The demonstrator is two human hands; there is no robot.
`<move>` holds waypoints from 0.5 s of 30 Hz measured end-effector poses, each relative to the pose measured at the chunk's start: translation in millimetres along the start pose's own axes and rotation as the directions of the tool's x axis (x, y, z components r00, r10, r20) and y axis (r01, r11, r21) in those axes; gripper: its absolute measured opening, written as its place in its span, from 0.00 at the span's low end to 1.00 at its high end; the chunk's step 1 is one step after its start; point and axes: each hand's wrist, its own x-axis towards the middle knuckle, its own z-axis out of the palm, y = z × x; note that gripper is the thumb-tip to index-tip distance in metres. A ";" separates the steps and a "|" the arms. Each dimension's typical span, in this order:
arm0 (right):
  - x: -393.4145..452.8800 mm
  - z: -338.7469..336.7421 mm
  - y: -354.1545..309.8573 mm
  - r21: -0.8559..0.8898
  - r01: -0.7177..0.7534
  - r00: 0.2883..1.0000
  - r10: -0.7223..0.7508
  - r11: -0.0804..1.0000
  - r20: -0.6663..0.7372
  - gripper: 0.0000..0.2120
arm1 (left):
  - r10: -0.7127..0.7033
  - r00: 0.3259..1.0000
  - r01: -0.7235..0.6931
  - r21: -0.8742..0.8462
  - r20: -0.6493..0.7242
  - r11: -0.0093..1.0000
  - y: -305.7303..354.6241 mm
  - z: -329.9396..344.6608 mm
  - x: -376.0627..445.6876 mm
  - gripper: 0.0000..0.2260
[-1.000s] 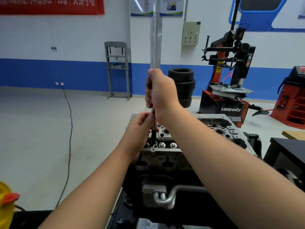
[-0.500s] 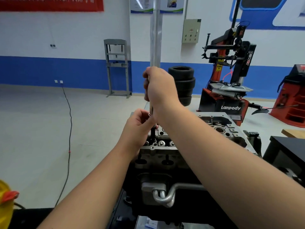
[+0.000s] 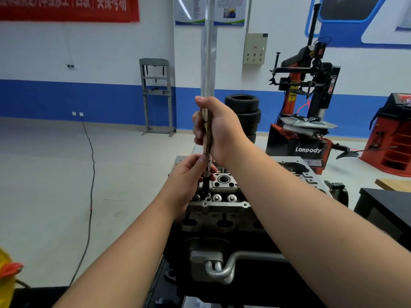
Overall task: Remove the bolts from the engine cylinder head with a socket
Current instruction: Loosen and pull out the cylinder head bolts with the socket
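A long silver socket wrench (image 3: 207, 63) stands upright over the grey engine cylinder head (image 3: 224, 196). Its black socket end (image 3: 206, 185) sits down among the bolts at the head's near left corner. My right hand (image 3: 219, 130) grips the shaft a little above the head. My left hand (image 3: 189, 174) pinches the lower shaft just above the black socket. A row of round bolt heads (image 3: 223, 198) shows along the near edge. The bolt under the socket is hidden.
The engine block (image 3: 222, 252) with a metal pipe stands below the head. A black table (image 3: 387, 207) is at the right. Stacked tyres (image 3: 243, 114), a red tyre changer (image 3: 307, 130) and a grey press frame (image 3: 156, 94) stand behind. A black cable (image 3: 90, 174) crosses the floor.
Both hands have stayed on the wrench; the right hand has turned slightly on the shaft and the left hand's fingers have shifted around the lower shaft. The wrench stays upright.
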 end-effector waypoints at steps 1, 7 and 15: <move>-1.4 3.5 0.0 -0.045 0.040 0.997 -0.043 0.998 -0.068 0.10 | 0.005 1.000 -0.005 0.000 -0.013 1.000 -1.3 0.0 0.0 0.13; -7.9 15.2 10.2 -0.291 0.143 0.966 -0.197 0.946 -0.168 0.14 | 0.047 0.997 -0.045 0.033 -0.065 0.998 -0.2 2.7 -0.3 0.17; 5.1 -12.1 -4.6 -0.045 -0.067 0.982 0.074 0.997 0.174 0.19 | -0.018 0.998 0.016 0.038 0.056 0.999 4.4 2.8 -4.1 0.25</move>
